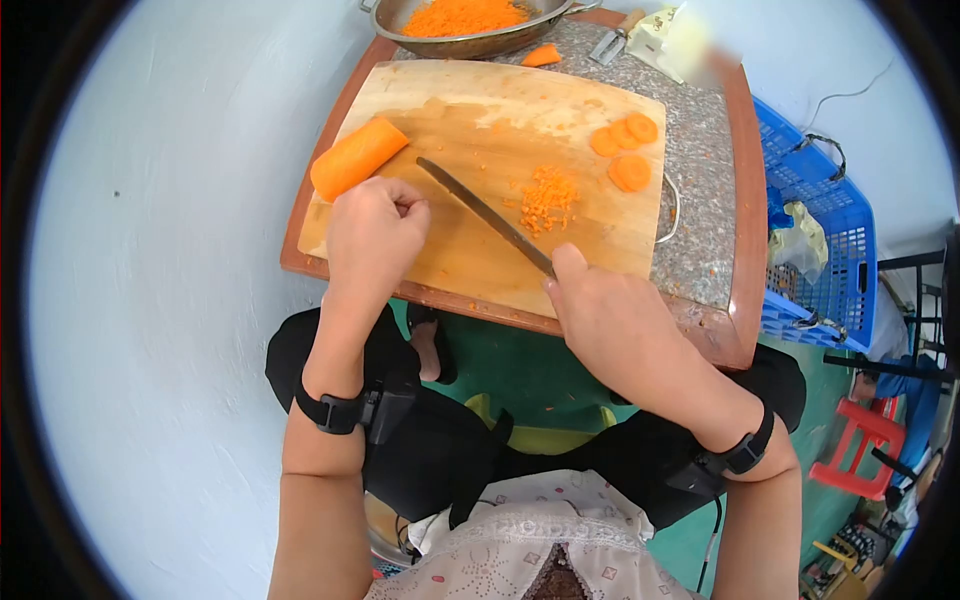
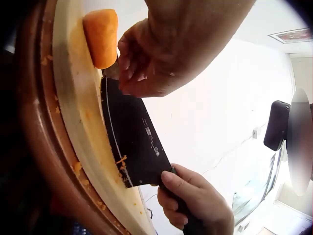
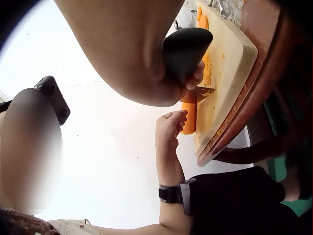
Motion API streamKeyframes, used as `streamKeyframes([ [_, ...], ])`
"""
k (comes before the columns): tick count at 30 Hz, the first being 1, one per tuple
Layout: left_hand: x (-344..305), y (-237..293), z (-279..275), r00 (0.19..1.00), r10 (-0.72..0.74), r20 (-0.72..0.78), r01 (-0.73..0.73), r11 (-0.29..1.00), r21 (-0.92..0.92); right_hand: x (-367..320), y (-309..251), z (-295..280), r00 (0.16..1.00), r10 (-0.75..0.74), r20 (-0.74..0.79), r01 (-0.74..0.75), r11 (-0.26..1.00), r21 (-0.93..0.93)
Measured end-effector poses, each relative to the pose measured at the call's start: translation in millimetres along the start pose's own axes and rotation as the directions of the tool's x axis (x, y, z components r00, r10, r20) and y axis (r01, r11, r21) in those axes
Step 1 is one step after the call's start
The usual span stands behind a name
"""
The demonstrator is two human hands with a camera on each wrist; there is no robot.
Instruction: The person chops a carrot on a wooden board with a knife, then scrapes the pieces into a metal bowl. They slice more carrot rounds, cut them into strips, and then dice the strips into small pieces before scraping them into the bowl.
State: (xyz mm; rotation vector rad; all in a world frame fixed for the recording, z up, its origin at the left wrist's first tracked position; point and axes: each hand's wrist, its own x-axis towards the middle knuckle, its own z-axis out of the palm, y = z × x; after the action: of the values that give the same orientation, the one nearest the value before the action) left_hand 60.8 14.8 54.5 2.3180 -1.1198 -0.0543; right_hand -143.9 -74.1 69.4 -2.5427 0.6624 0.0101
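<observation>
My right hand (image 1: 620, 310) grips the black handle of a cleaver (image 2: 132, 132), whose dark blade stands on edge on the wooden cutting board (image 1: 450, 260). Orange bits cling to the blade near its heel. Fingers curled in and nothing visible in them, my left hand (image 1: 375, 235) is by the front end of the blade. Just beyond that hand lies a thick piece of peeled carrot (image 1: 360, 158), on the board's left side. Finely diced carrot (image 1: 548, 198) forms a small heap right of the blade. Several round carrot slices (image 1: 630, 172) lie at the board's right.
A metal pan (image 1: 480, 45) of chopped carrot stands behind the board, with a carrot end (image 1: 542, 55) near it. A peeler-like tool (image 1: 610, 45) lies at the back right. Blue crates (image 1: 845, 200) and a red stool (image 1: 860, 450) are right of the table.
</observation>
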Motion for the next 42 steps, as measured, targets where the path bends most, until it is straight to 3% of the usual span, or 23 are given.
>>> streamKeyframes([
  [1,-0.9,1.9,-2.0,1.000,-0.005,0.004,0.005,1.000,-0.014,2.6,3.2,-1.7,1.000,0.009,-0.019,-0.009,1.000,0.028],
  [4,-8.7,-8.7,16.3,0.963,0.267,0.035,-0.266,0.963,-0.031,16.7,28.2,-5.5,0.993,0.024,-0.119,-0.011,0.994,0.107],
  [6,-17.2,1.2,28.2,0.933,0.357,0.040,-0.358,0.933,0.028,24.6,48.0,-7.6,0.972,0.021,-0.235,0.014,0.990,0.142],
  [9,-20.1,13.3,44.6,0.906,0.420,0.050,-0.421,0.907,0.021,20.1,51.5,-38.8,0.980,0.168,-0.108,-0.120,0.928,0.354],
  [10,-18.8,15.5,48.9,0.902,0.429,0.052,-0.430,0.903,0.003,20.3,64.0,-39.6,0.979,0.134,-0.152,-0.064,0.916,0.396],
  [13,-5.2,24.1,58.8,0.880,0.470,0.067,-0.460,0.879,-0.126,18.4,87.1,-56.9,0.975,0.217,0.053,-0.172,0.578,0.798],
  [14,2.5,25.6,63.8,0.900,0.433,0.056,-0.410,0.881,-0.236,18.5,100.6,-56.9,0.981,0.186,0.060,-0.140,0.456,0.879],
  [16,18.9,27.6,73.6,0.933,0.355,0.056,-0.295,0.846,-0.444,12.2,110.3,-70.0,0.968,0.243,0.066,-0.126,0.237,0.963],
  [18,39.2,36.6,73.8,0.942,0.322,0.092,-0.262,0.879,-0.399,6.3,119.7,-76.8,0.968,0.246,0.043,-0.049,0.015,0.999],
  [21,77.9,55.0,80.5,0.918,0.348,0.191,-0.291,0.917,-0.272,-8.9,119.3,-88.7,0.955,0.293,-0.048,0.065,-0.051,0.997],
  [28,120.7,108.3,124.8,0.843,0.415,0.343,-0.376,0.910,-0.176,-43.0,125.5,-101.8,0.954,0.298,0.031,-0.019,-0.042,0.999],
  [31,126.0,131.8,132.8,0.830,0.352,0.433,-0.330,0.935,-0.127,-48.8,126.1,-104.9,0.933,0.359,0.029,0.009,-0.105,0.994],
  [34,134.6,134.3,148.0,0.812,0.337,0.476,-0.308,0.941,-0.141,-50.4,124.6,-110.7,0.917,0.397,-0.034,0.072,-0.083,0.994],
  [37,130.0,136.9,146.5,0.856,0.262,0.445,-0.213,0.964,-0.158,-50.6,123.5,-112.4,0.929,0.369,-0.021,0.083,-0.151,0.985],
  [40,118.7,137.1,130.1,0.900,0.257,0.351,-0.211,0.964,-0.163,-47.9,124.1,-109.5,0.961,0.277,-0.003,0.045,-0.144,0.989],
  [42,113.0,125.4,117.7,0.941,0.236,0.244,-0.167,0.948,-0.273,-45.7,119.7,-107.5,0.969,0.248,-0.005,0.042,-0.145,0.989],
])
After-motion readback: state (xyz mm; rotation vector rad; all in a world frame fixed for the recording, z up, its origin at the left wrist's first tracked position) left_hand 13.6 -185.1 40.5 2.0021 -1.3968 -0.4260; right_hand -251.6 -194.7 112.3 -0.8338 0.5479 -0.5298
